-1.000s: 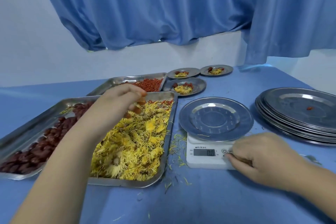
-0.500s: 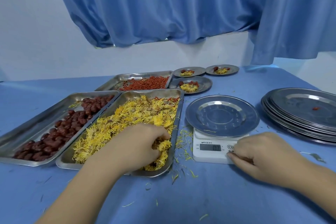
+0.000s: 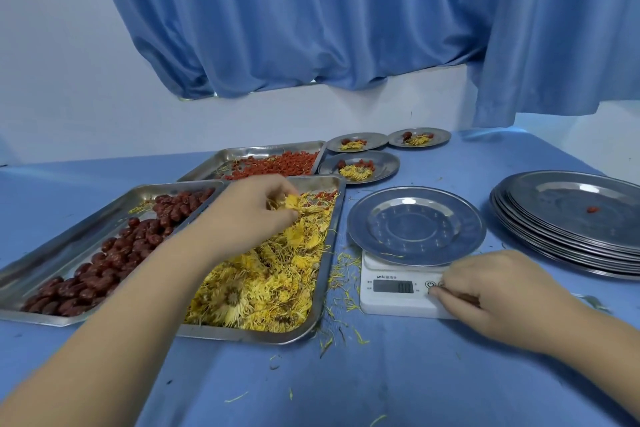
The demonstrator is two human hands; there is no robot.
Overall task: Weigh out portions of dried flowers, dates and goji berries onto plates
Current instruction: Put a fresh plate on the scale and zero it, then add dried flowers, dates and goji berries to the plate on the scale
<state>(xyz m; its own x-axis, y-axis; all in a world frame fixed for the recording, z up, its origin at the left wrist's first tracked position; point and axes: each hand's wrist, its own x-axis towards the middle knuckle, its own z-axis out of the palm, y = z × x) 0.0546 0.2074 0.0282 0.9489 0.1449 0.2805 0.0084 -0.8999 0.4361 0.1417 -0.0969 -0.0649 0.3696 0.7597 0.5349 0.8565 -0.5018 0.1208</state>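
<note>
My left hand [image 3: 247,215] hovers over the steel tray of yellow dried flowers [image 3: 277,274] and pinches a tuft of them. To the left lies a tray of dark red dates [image 3: 114,253]; behind it is a tray of orange-red goji berries [image 3: 277,165]. An empty steel plate [image 3: 415,225] sits on the white digital scale [image 3: 391,291]. My right hand [image 3: 498,295] rests at the scale's front right corner, fingers curled, a fingertip by its buttons.
Three filled small plates [image 3: 360,166] stand at the back of the blue table. A stack of empty steel plates [image 3: 571,222] with one loose berry on top is at the right. Loose petals litter the cloth beside the scale. Blue curtains hang behind.
My left hand dipped into the near part of the flower tray, then rose toward its far end holding a tuft of flowers. My right hand stayed at the scale.
</note>
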